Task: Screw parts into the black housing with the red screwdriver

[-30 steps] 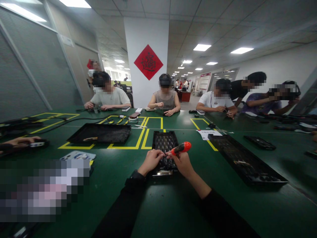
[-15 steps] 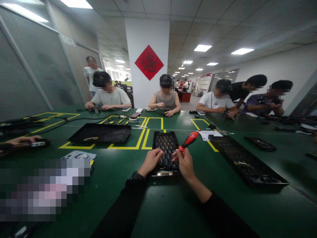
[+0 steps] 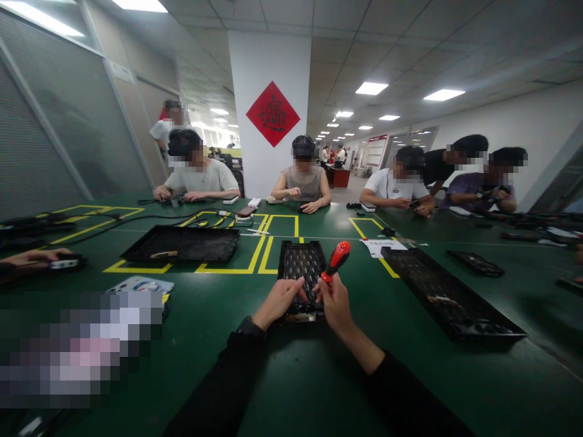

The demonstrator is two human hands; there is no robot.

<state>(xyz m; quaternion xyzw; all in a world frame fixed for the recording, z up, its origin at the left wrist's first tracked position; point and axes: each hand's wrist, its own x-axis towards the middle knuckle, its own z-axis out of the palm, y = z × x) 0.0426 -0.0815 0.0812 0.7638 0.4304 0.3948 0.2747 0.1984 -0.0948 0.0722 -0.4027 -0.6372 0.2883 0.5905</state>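
A small black tray [image 3: 301, 261] with rows of light marks lies in front of me on the green table. My right hand [image 3: 336, 303] is closed on a red and black screwdriver [image 3: 338, 260], its handle tilted up and to the right above the tray's right edge. The screwdriver's tip is hidden by the fingers. Over the tray's near left part is my left hand [image 3: 279, 300], thumb and fingers partly apart; whether it pinches something small cannot be made out. A pale strip [image 3: 301, 317] shows at the tray's near end.
A wide black tray [image 3: 182, 244] lies to the left and a long one [image 3: 449, 291] to the right, beside a paper sheet [image 3: 385, 247]. Cables cross the far left. Several people sit across the table; another person's hand [image 3: 39, 262] holds a device at left.
My left hand has shifted slightly over the tray, its thumb nearer my right hand. The screwdriver handle stands a little more upright. The whole view has moved slightly.
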